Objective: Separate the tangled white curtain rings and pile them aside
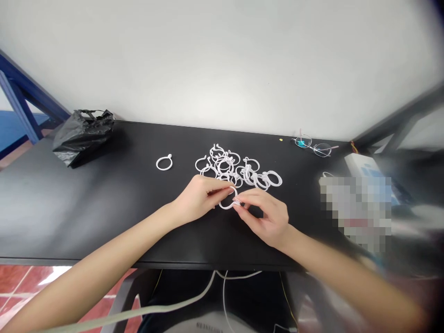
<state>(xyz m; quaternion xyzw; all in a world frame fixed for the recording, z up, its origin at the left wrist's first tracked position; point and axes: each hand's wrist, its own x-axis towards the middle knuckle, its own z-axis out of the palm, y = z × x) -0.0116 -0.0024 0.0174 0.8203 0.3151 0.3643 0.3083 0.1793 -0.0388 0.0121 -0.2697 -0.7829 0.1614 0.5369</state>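
Observation:
Both hands meet over the black table (86, 217) on one white plastic ring (227, 204). My left hand (197, 196) pinches the ring's upper left side. My right hand (267, 215) pinches its right end between thumb and fingertips. Just behind the hands lies a pile of several white rings (239, 171). A single white ring (164, 163) lies apart to the left of the pile.
A crumpled black plastic bag (81, 136) sits at the table's back left. A pair of glasses (314, 145) lies at the back right by the white wall. A white box (360, 164) and a blurred-out area are at the right. Cables hang below the front edge.

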